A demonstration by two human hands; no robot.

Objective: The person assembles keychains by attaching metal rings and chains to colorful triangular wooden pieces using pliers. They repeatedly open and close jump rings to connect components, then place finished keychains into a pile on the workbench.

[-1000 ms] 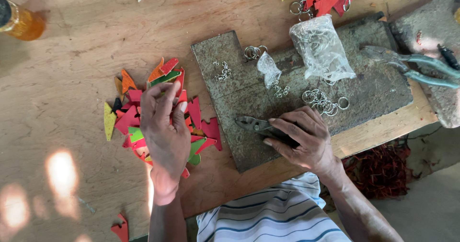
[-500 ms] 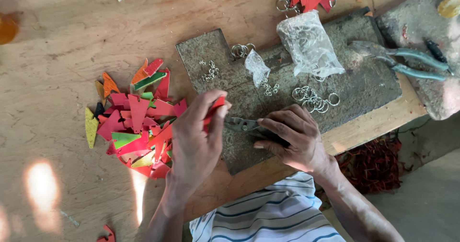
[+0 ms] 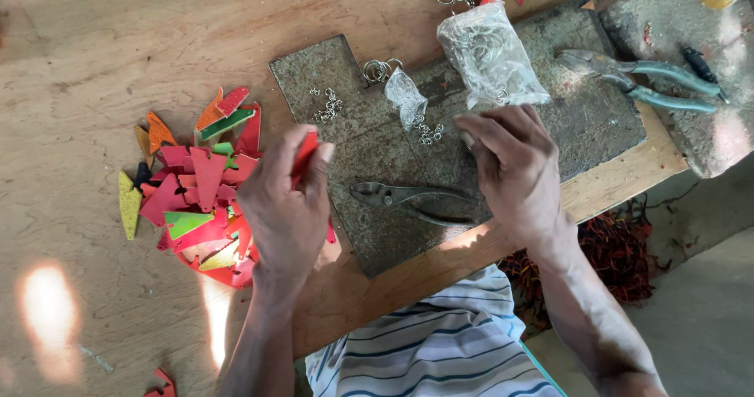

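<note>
Since half a second ago, the right hand (image 3: 514, 169) has let go of the dark metal pliers (image 3: 412, 201), which now lie free on the grey stone slab (image 3: 573, 122), and hovers above them, fingers loosely curled near small loose metal rings (image 3: 428, 132). Left hand (image 3: 287, 208) pinches a flat red tree-shaped cutout (image 3: 305, 153) beside the pile of coloured cutouts (image 3: 196, 193) on the wooden table (image 3: 94, 91).
</note>
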